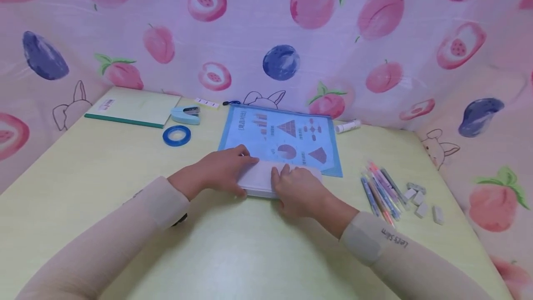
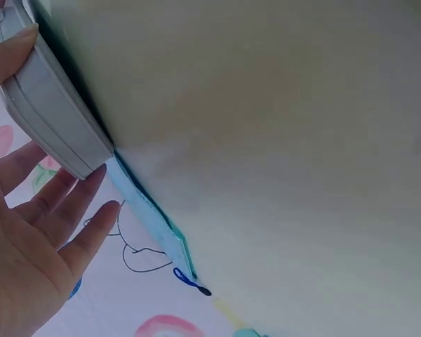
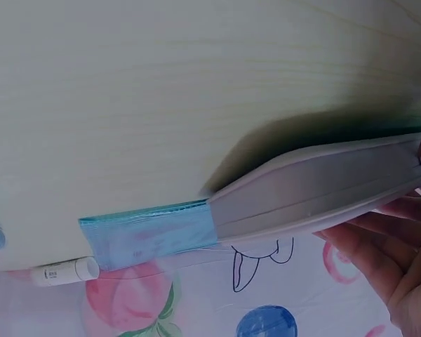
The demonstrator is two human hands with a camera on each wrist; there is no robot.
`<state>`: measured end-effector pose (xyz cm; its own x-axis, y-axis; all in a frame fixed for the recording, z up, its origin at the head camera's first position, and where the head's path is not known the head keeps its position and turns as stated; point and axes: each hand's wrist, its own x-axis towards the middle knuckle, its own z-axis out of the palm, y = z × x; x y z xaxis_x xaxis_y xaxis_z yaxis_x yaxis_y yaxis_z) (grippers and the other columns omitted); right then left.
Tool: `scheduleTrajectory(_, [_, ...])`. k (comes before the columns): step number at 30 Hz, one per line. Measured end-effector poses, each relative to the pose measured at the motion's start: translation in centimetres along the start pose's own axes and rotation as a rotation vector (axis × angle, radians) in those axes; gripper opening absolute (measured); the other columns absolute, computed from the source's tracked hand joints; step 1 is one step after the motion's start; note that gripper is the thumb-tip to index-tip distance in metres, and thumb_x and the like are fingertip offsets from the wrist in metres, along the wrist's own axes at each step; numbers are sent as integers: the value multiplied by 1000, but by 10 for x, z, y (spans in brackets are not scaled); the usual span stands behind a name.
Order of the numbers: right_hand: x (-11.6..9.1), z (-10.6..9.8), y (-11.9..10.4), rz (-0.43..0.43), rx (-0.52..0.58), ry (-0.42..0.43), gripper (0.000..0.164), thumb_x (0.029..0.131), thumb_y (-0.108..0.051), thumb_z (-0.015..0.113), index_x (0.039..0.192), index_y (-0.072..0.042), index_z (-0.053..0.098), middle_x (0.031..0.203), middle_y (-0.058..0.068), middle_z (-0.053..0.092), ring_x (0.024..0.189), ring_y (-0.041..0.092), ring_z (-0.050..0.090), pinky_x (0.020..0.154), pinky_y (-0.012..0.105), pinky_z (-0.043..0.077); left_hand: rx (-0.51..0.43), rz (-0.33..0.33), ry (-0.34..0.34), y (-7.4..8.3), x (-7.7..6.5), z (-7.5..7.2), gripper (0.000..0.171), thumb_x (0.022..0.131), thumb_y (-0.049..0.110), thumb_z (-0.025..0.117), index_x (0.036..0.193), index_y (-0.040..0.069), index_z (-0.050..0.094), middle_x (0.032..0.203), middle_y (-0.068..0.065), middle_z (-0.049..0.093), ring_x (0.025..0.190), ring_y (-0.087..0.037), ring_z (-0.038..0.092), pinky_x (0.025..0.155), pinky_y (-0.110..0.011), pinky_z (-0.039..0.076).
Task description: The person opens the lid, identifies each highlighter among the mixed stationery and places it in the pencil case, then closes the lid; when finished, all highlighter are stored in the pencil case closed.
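A pale pencil case (image 1: pixel 261 177) with a seam along its side lies across the near edge of a blue mesh document pouch (image 1: pixel 338 161). My left hand (image 1: pixel 220 170) grips its left end, thumb on the near side and fingers at the far side; the left wrist view shows the case (image 2: pixel 56 105) between thumb and fingertips. My right hand (image 1: pixel 300 190) holds the right part, fingers bent over the top. In the right wrist view the case's side (image 3: pixel 302 186) bulges, and the thumb presses near the seam. Whether it pinches a zip pull is hidden.
Several pens (image 1: pixel 383 193) and erasers (image 1: pixel 420 209) lie at the right. Behind them is a white marker (image 1: pixel 348 126). On the left are a blue tape roll (image 1: pixel 165 136), a stapler (image 1: pixel 183 115) and a green-edged notebook (image 1: pixel 137 105). A fruit-print curtain (image 1: pixel 245 36) borders the table.
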<state>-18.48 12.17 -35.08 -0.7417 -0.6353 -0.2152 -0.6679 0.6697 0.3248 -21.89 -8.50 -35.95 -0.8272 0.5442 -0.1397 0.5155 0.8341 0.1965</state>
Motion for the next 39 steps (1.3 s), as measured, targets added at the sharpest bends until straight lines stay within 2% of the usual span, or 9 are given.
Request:
scheduleTrajectory(6, [-4, -2, 2, -32, 7, -19, 74, 81, -40, 61, 141, -11, 28, 124, 21, 50, 96, 33, 60, 81, 38, 50, -6, 14, -21, -4, 6, -3, 82, 60, 53, 75, 133, 30, 45, 123, 4, 44, 106, -12, 45, 87, -33, 46])
scheduleTrajectory(12, [-5, -2, 1, -67, -71, 43, 58, 87, -32, 55, 135, -5, 39, 119, 22, 54, 92, 32, 61, 78, 38, 51, -45, 15, -61, -5, 7, -10, 81, 60, 53, 76, 132, 29, 46, 122, 2, 45, 105, -14, 46, 86, -35, 46])
scheduleTrajectory(19, [-6, -3, -6, -54, -103, 34, 49, 91, -25, 48, 133, -1, 39, 118, 26, 53, 95, 37, 60, 73, 41, 52, -101, 9, -89, -7, 8, -10, 81, 61, 49, 77, 132, 29, 45, 123, 1, 43, 109, -16, 44, 91, -37, 43])
scheduleTrajectory(24, [-6, -10, -3, -56, -46, -1, 54, 87, -31, 54, 132, -3, 42, 113, 19, 58, 84, 28, 62, 76, 36, 52, -65, 37, -55, -8, 10, -3, 83, 59, 50, 78, 131, 28, 44, 119, 1, 42, 105, -14, 43, 89, -34, 45])
scheduleTrajectory(27, [-4, -16, -1, -73, -17, 24, 44, 85, -32, 56, 120, -5, 52, 97, 10, 62, 67, 21, 59, 63, 29, 51, -22, 60, -29, -7, 8, 0, 85, 58, 50, 79, 130, 25, 42, 115, 1, 42, 101, -14, 41, 85, -30, 46])
scheduleTrajectory(29, [-3, -19, -1, -86, -6, 60, 38, 84, -33, 59, 113, -8, 55, 93, 6, 62, 65, 18, 57, 57, 27, 49, -2, 68, -15, -6, 7, 1, 86, 57, 49, 79, 130, 24, 42, 114, 1, 41, 100, -13, 40, 83, -28, 45])
scheduleTrajectory(31, [-1, -19, -2, -85, -6, 74, 40, 82, -35, 60, 113, -11, 55, 99, 4, 61, 70, 18, 59, 57, 26, 49, 12, 71, -5, -6, 6, 2, 86, 57, 49, 79, 130, 24, 41, 114, 0, 41, 100, -13, 40, 82, -28, 45])
scheduleTrajectory(35, [1, -13, -8, -61, -13, 24, 60, 82, -41, 60, 132, -11, 44, 124, 10, 52, 94, 24, 60, 67, 30, 52, 32, 76, -1, -7, 7, 3, 85, 58, 51, 78, 129, 25, 41, 117, 1, 42, 103, -13, 40, 85, -29, 45])
scheduleTrajectory(39, [2, -9, -12, -50, -63, 37, 64, 83, -39, 59, 134, -7, 40, 127, 15, 50, 100, 31, 58, 73, 35, 53, 40, 65, -10, -7, 10, 2, 84, 58, 54, 76, 128, 26, 42, 119, 2, 43, 104, -13, 41, 88, -32, 44])
